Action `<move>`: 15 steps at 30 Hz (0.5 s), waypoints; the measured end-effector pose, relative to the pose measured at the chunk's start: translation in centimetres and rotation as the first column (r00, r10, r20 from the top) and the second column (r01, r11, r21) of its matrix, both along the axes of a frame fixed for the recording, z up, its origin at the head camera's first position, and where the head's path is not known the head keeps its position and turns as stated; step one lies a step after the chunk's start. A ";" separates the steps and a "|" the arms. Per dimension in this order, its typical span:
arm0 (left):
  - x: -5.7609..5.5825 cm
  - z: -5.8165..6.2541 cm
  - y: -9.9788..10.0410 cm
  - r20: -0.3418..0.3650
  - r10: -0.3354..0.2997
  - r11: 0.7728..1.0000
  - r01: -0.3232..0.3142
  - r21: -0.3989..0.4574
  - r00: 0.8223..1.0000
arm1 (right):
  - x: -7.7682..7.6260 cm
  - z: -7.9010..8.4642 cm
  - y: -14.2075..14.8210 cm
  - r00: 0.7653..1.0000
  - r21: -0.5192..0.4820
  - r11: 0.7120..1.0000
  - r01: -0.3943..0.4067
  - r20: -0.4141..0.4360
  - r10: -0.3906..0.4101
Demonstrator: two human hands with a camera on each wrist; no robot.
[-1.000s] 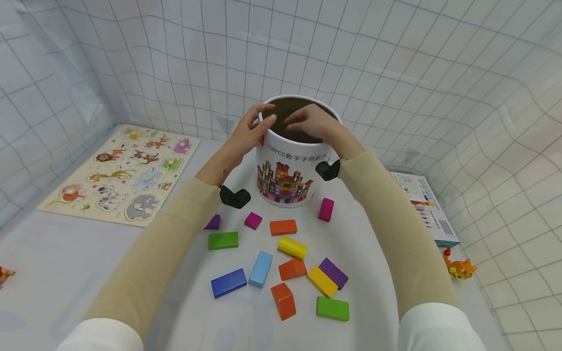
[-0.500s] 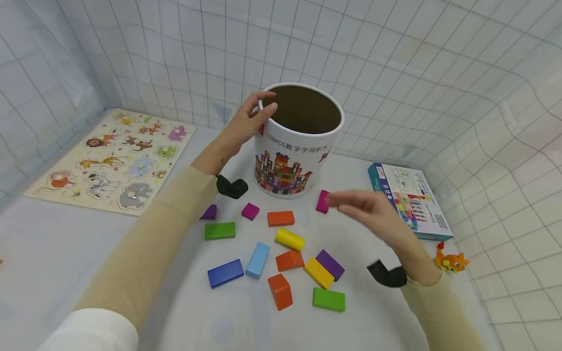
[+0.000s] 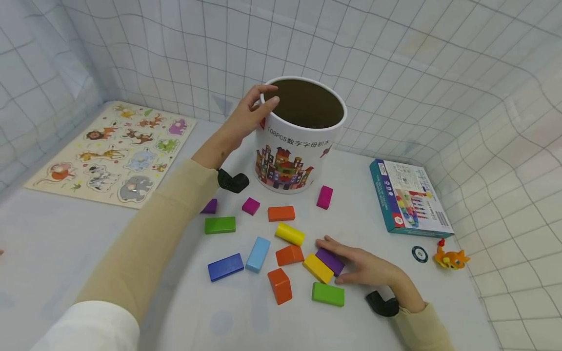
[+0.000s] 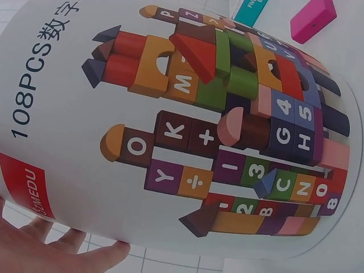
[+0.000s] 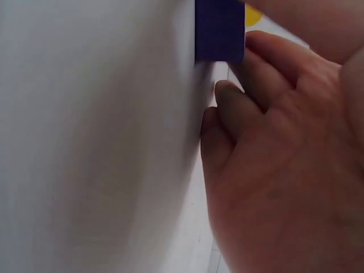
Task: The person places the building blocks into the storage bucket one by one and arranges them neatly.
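Right wrist view dim, blurry

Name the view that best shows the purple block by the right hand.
Head view: the purple block shows nearly whole, between the yellow block and right hand. The right wrist view catches only part, cut by the frame's top; the left wrist view shows none.

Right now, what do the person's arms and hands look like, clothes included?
The left hand and right hand are ungloved. The left sleeve and right sleeve are plain beige, ending near the wrists. White fabric shows at the left sleeve's upper-arm end. Black, curved pieces sit at both wrists.
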State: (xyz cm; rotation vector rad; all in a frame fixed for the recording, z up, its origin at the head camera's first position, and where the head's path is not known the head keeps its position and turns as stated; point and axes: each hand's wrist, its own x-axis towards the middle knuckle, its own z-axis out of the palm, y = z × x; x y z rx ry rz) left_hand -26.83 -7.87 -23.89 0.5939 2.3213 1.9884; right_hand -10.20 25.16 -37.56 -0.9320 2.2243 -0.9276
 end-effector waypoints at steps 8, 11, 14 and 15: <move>1.2 1.0 0.0 0.008 0.000 1.000 0.000 -0.005 1.000 | -0.5 -0.2 -0.4 0.993 0.039 0.995 0.094 -0.081 -0.091; 1.2 1.1 0.0 0.009 -0.009 1.000 0.009 -0.002 1.000 | -0.9 0.2 -0.2 0.992 -0.021 0.992 0.121 -0.040 -0.122; 1.0 0.9 0.1 0.014 -0.007 1.000 0.007 -0.006 1.000 | -1.6 1.3 -0.2 0.992 -0.134 0.983 0.128 0.024 -0.126; 1.0 0.7 0.0 0.017 -0.003 1.000 0.003 -0.008 1.000 | -1.9 1.9 -0.3 0.992 -0.176 0.976 0.125 0.044 -0.119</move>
